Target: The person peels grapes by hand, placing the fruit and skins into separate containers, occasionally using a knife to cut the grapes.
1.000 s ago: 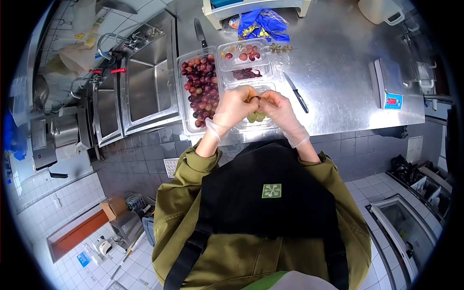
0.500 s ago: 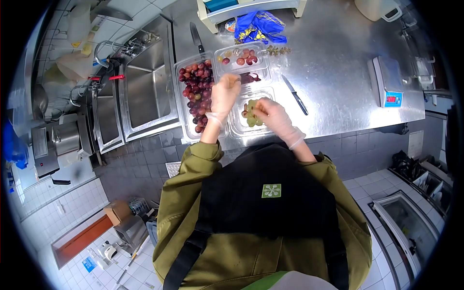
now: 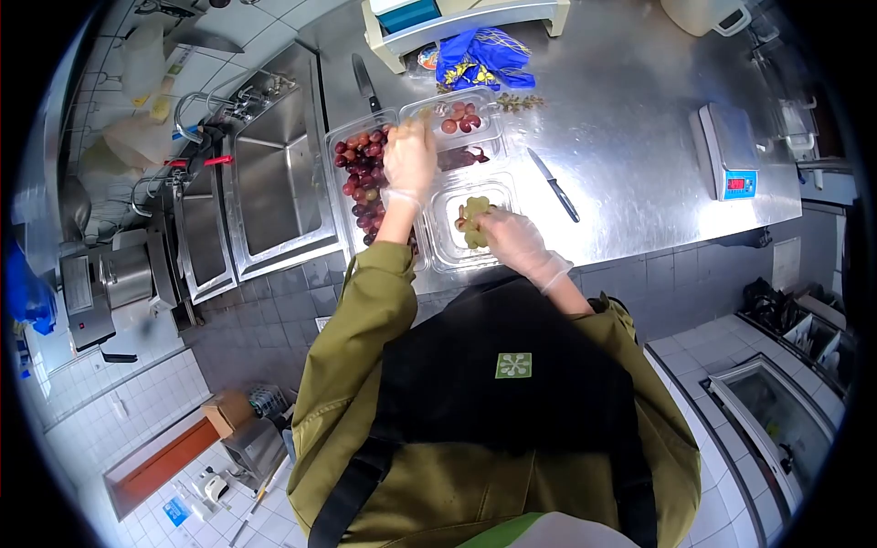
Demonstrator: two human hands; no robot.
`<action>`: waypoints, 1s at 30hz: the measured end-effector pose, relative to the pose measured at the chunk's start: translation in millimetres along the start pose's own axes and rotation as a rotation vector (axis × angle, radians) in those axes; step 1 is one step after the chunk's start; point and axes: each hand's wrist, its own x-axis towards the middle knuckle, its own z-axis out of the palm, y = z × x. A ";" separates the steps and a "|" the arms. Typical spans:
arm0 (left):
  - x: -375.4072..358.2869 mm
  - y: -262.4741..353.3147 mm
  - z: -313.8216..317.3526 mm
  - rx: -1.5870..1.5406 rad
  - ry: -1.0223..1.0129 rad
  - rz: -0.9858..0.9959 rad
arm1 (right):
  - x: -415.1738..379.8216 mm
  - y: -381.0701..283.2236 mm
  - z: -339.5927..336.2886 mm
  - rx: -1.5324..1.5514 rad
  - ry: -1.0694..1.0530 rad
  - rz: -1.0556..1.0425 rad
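The gloved left hand (image 3: 409, 157) stretches over the tray of red grapes (image 3: 364, 178), fingers loosely curled; whether it holds a grape I cannot tell. The gloved right hand (image 3: 513, 236) rests at the near compartment, fingers pinched on the green grapes (image 3: 474, 219) lying there. Behind sits a small container of mixed grapes (image 3: 459, 111). On the steel counter (image 3: 630, 110), a paring knife (image 3: 554, 184) lies just right, a scale (image 3: 728, 151) farther off, a blue cloth (image 3: 481, 55) behind, the sink (image 3: 274, 155) left.
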 end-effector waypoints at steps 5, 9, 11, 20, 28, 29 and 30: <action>14.6 -6.2 16.1 0.024 -0.156 -0.086 | -3.1 -5.6 -2.9 0.024 0.047 -0.058; 4.7 -15.0 30.1 -0.064 -0.101 -0.019 | -5.2 -8.0 -6.7 0.065 0.073 -0.054; 5.2 -15.2 31.6 -0.037 -0.141 -0.048 | -4.7 -7.9 -7.3 0.067 0.065 -0.046; 22.5 -8.8 27.7 0.037 -0.290 -0.212 | -0.2 -13.1 -7.8 0.508 0.076 0.068; -6.5 52.5 -52.5 -0.351 -0.117 -0.001 | 32.1 35.5 27.2 1.677 0.181 0.337; -20.8 64.9 -59.0 -0.432 -0.160 0.108 | 46.3 72.8 72.2 1.439 0.223 0.223; -34.6 75.7 -62.7 -0.514 -0.202 0.217 | 45.4 66.6 64.9 1.495 0.181 0.234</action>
